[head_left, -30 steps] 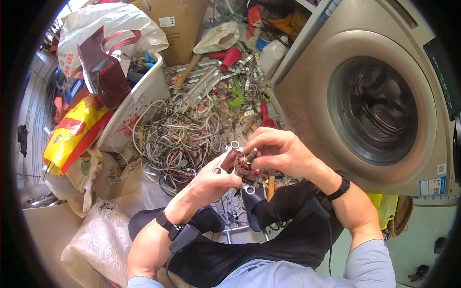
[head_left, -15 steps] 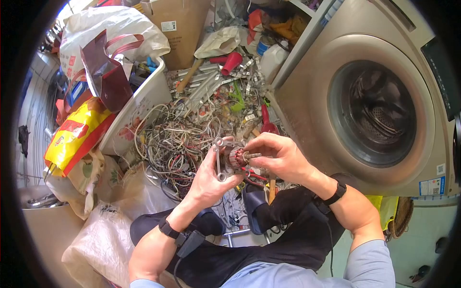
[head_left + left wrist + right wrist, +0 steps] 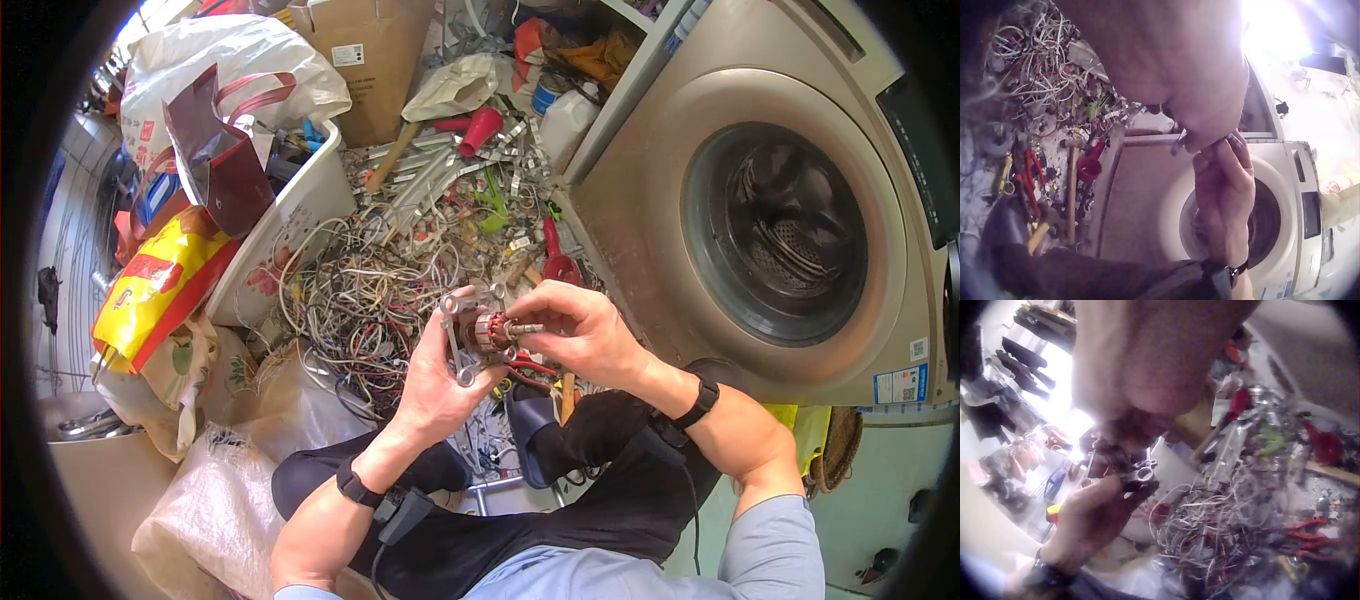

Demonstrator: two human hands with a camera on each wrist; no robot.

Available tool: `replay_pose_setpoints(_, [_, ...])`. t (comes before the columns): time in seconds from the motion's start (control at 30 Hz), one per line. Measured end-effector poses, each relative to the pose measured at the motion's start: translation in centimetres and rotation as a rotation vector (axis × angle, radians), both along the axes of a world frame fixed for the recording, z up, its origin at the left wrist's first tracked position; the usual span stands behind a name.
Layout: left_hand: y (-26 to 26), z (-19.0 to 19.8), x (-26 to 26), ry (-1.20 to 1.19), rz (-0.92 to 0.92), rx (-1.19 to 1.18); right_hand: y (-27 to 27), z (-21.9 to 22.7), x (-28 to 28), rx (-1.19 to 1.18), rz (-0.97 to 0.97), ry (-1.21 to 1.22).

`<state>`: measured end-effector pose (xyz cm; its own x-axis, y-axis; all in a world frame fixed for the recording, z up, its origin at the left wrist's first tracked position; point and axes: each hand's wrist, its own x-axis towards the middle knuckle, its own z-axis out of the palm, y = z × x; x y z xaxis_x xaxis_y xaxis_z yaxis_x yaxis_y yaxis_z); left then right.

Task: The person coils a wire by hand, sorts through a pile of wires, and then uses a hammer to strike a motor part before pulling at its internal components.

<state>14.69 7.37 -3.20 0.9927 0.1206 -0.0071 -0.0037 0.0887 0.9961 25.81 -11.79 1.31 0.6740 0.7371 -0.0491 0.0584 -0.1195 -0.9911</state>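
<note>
In the head view, my left hand grips a grey metal bracket with ring-shaped ends, thumb below and fingers behind. Inside the bracket sits a motor rotor with red windings, its shaft pointing right. The fingertips of my right hand pinch that shaft end. From the right wrist, the bracket shows above the left hand, while the rotor is mostly hidden in shadow. In the left wrist view the hands cover most of the part.
Below the hands lies a tangle of wires among metal scraps. Red-handled pliers, a wooden-handled hammer and a red hair dryer lie on the floor. A washing machine stands right, a white tub of bags left.
The bracket and rotor have turned in my hands, so the shaft, tilted upward before, now points right. Both hands have shifted slightly. Over the last half second little has moved.
</note>
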Motion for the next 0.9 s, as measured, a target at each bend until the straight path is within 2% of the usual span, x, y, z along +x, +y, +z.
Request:
replay_pose_setpoints(0.1, [-0.3, 0.1, 0.0, -0.007, 0.017, 0.037, 0.1, -0.7, 0.0, 0.073, -0.008, 0.008])
replay_pose_setpoints(0.23, [-0.3, -0.9, -0.4, -0.027, 0.067, 0.149, -0.3, -1.2, 0.1, 0.022, 0.047, 0.006])
replay_pose_setpoints(0.3, [-0.2, -0.8, -0.4, -0.061, 0.136, 0.377, -0.3, -1.4, 0.0, -0.005, 0.039, 0.019])
replay_pose_setpoints(0.33, [-0.2, -0.8, -0.3, -0.061, 0.135, 0.378, -0.2, -1.4, 0.0, -0.004, 0.038, 0.019])
replay_pose_setpoints(0.4, [0.0, -0.7, -0.1, -0.288, 0.197, 0.682, 0.0, -1.3, -0.2, 0.022, -0.001, 0.039])
replay_pose_setpoints(0.43, [0.0, -0.6, 0.0, -0.290, 0.196, 0.683, -0.1, -1.3, -0.2, 0.023, -0.003, 0.038])
replay_pose_setpoints(0.5, [0.2, -0.4, 0.1, -0.353, 0.230, 0.836, -0.1, -1.3, -0.4, 0.027, -0.007, 0.018])
replay_pose_setpoints(0.73, [0.1, -0.4, 0.1, -0.386, 0.226, 0.949, -0.1, -1.1, -0.8, -0.021, -0.062, 0.089])
replay_pose_setpoints(0.83, [-0.1, -0.7, 0.2, -0.381, 0.184, 0.935, -0.1, -1.3, -0.5, -0.130, -0.056, 0.079])
replay_pose_setpoints(0.9, [-0.3, -0.8, -0.1, -0.281, 0.156, 0.863, 0.0, -0.8, 0.0, -0.227, -0.011, -0.082])
